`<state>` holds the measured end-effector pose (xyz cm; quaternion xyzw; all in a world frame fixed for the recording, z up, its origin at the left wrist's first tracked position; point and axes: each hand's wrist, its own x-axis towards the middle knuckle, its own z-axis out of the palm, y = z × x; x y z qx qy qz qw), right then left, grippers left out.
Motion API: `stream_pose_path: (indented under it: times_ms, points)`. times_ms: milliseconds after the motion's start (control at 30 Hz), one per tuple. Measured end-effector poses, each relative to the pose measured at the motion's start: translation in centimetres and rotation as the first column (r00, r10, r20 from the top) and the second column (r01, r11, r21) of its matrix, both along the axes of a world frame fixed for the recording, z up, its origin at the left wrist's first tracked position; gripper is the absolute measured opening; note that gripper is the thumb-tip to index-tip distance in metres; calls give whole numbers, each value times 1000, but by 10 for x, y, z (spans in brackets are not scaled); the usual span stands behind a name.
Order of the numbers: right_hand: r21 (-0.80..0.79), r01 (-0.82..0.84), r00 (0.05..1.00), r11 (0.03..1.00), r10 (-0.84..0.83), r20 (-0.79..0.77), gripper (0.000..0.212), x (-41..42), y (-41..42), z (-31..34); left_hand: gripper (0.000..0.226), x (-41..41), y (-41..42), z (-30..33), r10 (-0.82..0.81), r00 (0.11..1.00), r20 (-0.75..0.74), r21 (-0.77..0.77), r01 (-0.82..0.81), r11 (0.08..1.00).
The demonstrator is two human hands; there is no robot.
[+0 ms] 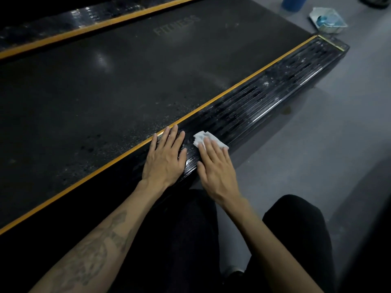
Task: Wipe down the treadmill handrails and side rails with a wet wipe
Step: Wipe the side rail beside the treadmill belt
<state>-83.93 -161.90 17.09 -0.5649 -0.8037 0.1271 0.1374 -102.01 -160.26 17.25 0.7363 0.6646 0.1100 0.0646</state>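
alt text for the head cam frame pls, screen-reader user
A person's right hand presses a white wet wipe flat on a treadmill's ribbed black side rail, while the left hand rests flat beside it. The dark belt lies to the left; a wipe packet sits on the grey floor beyond.

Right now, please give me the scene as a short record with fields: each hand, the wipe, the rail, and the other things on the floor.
left hand: flat, fingers straight, rests on the near side rail
right hand: flat, presses the wet wipe onto the same rail
wet wipe: white, crumpled, partly under the fingers
near side rail: black, ribbed, yellow strip along the belt; white specks farther along
floor items: white packet with blue contents, blue container, both beyond the rail's far end
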Motion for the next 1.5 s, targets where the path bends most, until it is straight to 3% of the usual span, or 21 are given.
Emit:
stream_pose_path:
  times_ms: [133,233,433,633,833,1033,1233,1367,1500]
  points:
    - [-7,49,998,999,-49,47,68,15,32,3,60,3,2,5,-2,1000,2,-45,2,999]
    - [-3,103,995,995,-103,-2,69,13,18,1,56,11,3,10,42,999,27,-75,-40,996]
    - [26,12,1000,1000,-12,-9,62,7,4,-4,59,16,4,6,70,997,18,-52,-69,996]
    - [36,126,992,991,-126,-7,64,17,11,-7,66,17,3,4,58,998,6,-20,-58,998]
    - [94,2,1000,996,-3,9,62,10,-7,-14,73,16,4,2,51,999,2,11,-51,999]
    - [23,95,994,995,-96,52,69,32,21,-5,64,17,4,3,54,999,1,-4,-54,999]
    - [48,-24,1000,999,25,-5,63,17,-10,-10,64,16,6,-1,37,999,-17,24,-37,999]
    - [0,35,999,999,-35,34,69,33,32,0,60,16,6,0,37,999,-13,9,-37,999]
    - [-2,65,998,998,-65,-12,71,28,10,-1,56,22,13,5,75,997,-18,-12,-75,997]
